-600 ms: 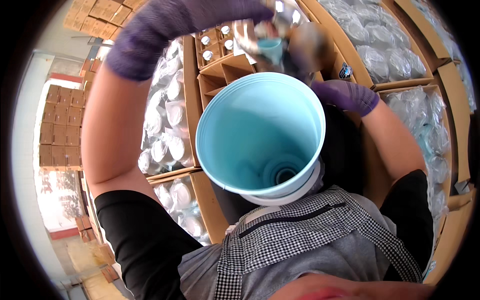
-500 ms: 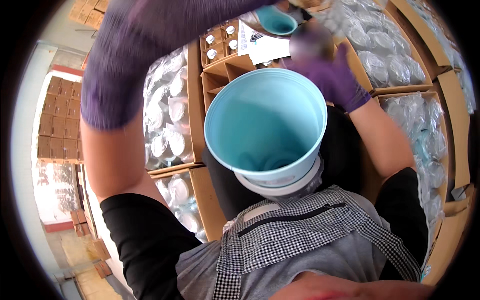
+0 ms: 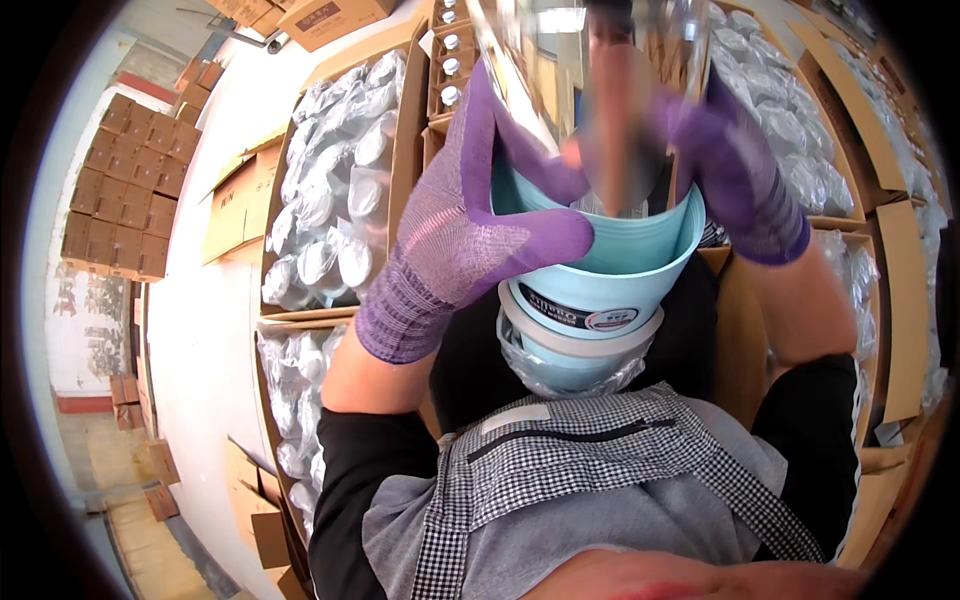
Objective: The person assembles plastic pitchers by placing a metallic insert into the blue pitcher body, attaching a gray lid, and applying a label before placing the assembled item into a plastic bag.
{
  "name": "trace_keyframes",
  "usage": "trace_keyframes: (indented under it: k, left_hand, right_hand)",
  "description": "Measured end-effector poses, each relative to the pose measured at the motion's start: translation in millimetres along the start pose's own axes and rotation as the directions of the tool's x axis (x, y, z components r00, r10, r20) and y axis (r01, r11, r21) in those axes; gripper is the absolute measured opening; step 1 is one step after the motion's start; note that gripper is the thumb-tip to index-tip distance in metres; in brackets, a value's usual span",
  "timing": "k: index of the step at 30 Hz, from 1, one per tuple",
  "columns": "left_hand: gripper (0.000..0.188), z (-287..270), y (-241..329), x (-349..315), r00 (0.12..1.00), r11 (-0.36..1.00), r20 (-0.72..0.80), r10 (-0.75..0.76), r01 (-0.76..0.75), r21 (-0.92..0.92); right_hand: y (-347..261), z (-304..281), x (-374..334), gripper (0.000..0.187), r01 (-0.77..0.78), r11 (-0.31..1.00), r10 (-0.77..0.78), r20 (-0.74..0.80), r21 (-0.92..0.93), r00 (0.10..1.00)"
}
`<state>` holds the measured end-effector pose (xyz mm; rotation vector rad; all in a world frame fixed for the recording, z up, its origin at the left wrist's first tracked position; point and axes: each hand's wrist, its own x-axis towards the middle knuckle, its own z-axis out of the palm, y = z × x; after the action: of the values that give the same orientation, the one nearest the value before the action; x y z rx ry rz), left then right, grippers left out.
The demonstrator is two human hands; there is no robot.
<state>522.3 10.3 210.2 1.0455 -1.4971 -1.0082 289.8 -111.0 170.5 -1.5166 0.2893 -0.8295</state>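
A light blue bucket (image 3: 640, 292) with a dark label stands tilted between my knees. Below its body is a pale ring with crumpled clear plastic wrap (image 3: 565, 375) around the lower part. My left hand (image 3: 470, 215), in a purple knit glove, grips the rim; the thumb lies across the outside and the fingers reach inside. A tall clear container (image 3: 520, 60) rises at the bucket's mouth. My purple-gloved right hand (image 3: 745, 165) is curled at the opposite side around a motion-blurred grey-brown thing (image 3: 625, 150), whose kind I cannot make out. Its fingertips are partly hidden.
An open carton (image 3: 408, 130) of plastic-wrapped round items (image 3: 320, 255) lies to the left, with more wrapped items (image 3: 800, 150) to the right. A divided box with white-capped bottles (image 3: 450, 68) sits ahead. Brown cartons (image 3: 130, 200) are stacked at the far left.
My left hand has come down from the far side to the bucket's rim. The clear container now stands over the bucket's mouth. My right hand has shifted right with the blurred thing.
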Motion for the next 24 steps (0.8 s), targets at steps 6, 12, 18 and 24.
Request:
trace_keyframes:
  k: [6,12,18,24]
  left_hand:
    - [0.110,18,-10,7,0.992,0.988,-0.109,-0.068,0.052,-0.143]
    - [0.096,-10,-10,12,0.975,0.986,0.196,-0.106,0.129,-0.110]
    - [0.090,-37,-27,37,0.856,0.954,0.516,-0.043,0.189,-0.233]
    - [0.096,-45,-28,49,0.747,0.946,0.665,-0.015,0.226,-0.233]
  right_hand:
    - [-29,50,-41,0.090,-0.163,0.973,0.126,-0.217,-0.163,0.968]
    - [-19,38,-48,0.055,0.025,0.566,-0.247,-0.141,-0.824,0.959]
    - [-30,27,-50,0.063,0.220,0.453,-0.250,0.114,-0.864,0.962]
    - [-14,28,-37,0.043,0.316,0.882,-0.277,0.158,-0.350,0.948]
